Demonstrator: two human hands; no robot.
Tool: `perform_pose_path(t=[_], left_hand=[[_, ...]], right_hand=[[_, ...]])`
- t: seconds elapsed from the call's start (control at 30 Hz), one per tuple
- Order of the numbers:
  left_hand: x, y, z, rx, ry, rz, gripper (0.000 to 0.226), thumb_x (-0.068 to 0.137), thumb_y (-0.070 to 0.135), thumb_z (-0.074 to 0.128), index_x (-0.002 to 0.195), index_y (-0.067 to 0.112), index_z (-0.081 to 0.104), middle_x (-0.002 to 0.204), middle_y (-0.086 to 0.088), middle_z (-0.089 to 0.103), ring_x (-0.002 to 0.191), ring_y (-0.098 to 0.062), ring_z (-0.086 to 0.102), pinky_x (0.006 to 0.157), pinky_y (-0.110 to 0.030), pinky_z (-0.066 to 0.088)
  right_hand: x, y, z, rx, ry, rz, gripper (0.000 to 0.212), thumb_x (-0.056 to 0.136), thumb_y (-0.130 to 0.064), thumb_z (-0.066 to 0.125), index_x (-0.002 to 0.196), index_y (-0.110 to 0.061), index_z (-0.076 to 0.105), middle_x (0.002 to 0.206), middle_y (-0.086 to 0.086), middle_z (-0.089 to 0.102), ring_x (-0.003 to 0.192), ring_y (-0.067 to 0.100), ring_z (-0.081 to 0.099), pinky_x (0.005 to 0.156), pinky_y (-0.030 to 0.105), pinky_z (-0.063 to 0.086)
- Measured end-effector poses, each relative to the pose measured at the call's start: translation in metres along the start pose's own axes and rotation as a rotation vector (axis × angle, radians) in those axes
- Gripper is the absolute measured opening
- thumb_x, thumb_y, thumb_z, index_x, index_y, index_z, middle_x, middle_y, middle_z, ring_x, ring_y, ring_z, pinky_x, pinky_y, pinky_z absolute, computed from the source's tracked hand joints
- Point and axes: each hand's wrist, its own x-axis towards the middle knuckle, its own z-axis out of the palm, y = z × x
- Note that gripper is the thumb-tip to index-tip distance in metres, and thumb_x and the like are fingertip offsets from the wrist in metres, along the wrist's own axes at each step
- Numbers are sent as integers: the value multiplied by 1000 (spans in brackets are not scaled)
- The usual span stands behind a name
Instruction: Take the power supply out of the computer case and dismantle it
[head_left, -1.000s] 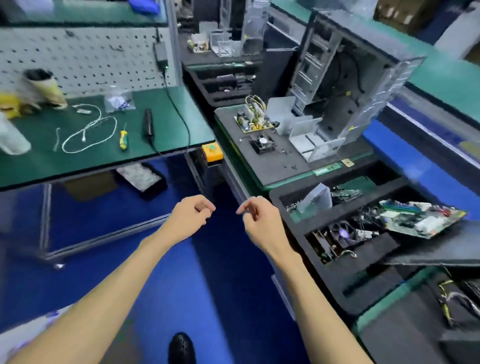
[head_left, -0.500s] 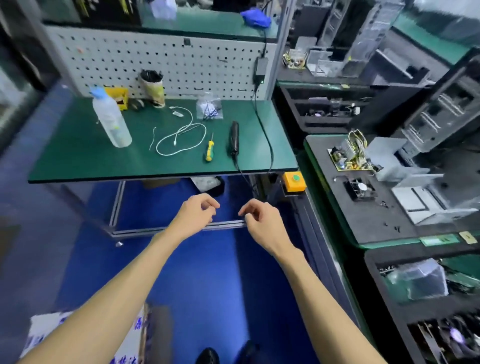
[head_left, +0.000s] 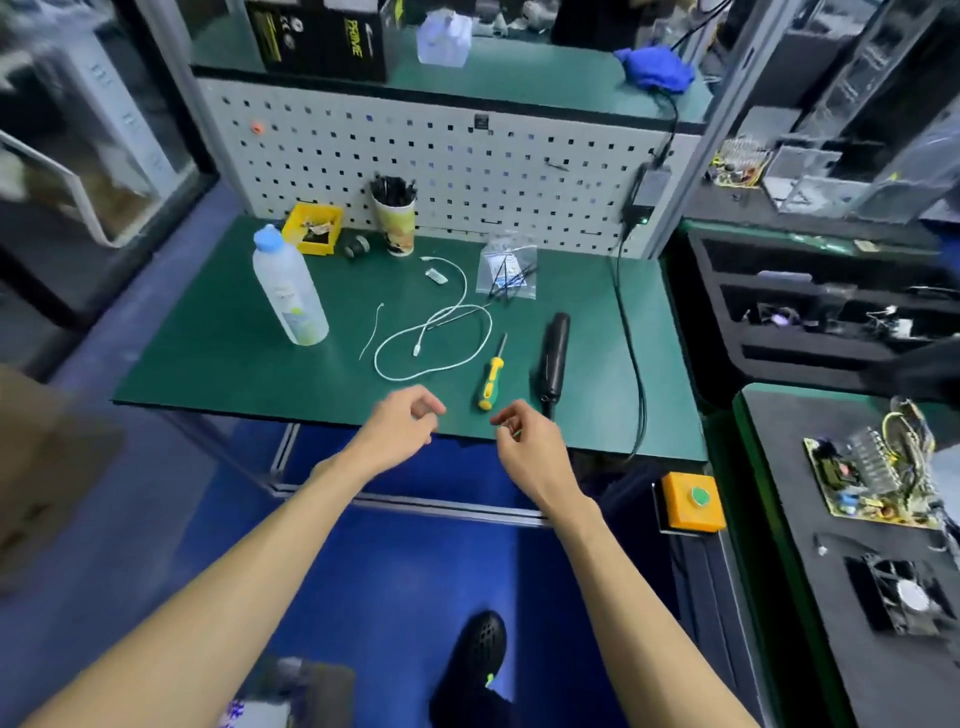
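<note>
- Head view shows both hands held out over the near edge of the green bench (head_left: 218, 364), in the lower middle of the frame.
- The left hand (head_left: 397, 431) has its fingers loosely curled and holds nothing that can be seen.
- The right hand (head_left: 524, 441) is curled the same way; a small green speck shows at its fingertips, too small to say whether anything is pinched there.
- The yellow-and-green screwdriver (head_left: 491, 382) lies just above and between the hands, nearer the right one. Its long axis runs almost straight up the frame, handle toward the person, tip pointing away.
- The black tool (head_left: 553, 358) lies just right of it, roughly parallel.
- Power supply parts sit at the right edge of the frame, well apart from both hands: the circuit board (head_left: 862, 467) and, below it, the fan (head_left: 904, 592).
- The likely next reach is a short forward one by the right hand to the handle.
</note>
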Motion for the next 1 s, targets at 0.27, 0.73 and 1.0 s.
perform_pose_path(t=[0.27,0.73,1.0], left_hand=[[83,8,-20,-13,28,-104,17,97,7,51,101,15,66,95,-5,68,75,-16,66,75,-39,57],[202,7,-17,-13,-249,-70,17,94,6,53,94,18,65,89,-8,68,68,-18,64,69,-33,52],[221,61,19,0,-353,119,19,92,1,54,94,15,67,92,-9,71,73,-26,70,59,-25,45]], right_hand=[[97,6,24,-97,-107,199,28,98,-22,58,123,-9,52,105,12,69,95,33,64,76,36,45],[160,23,83,-194,-43,570,44,97,-35,61,126,-7,44,129,13,51,107,38,63,79,38,42],[134,26,54,61,172,635,24,98,-30,51,114,-13,45,101,13,67,93,36,64,81,41,49]])
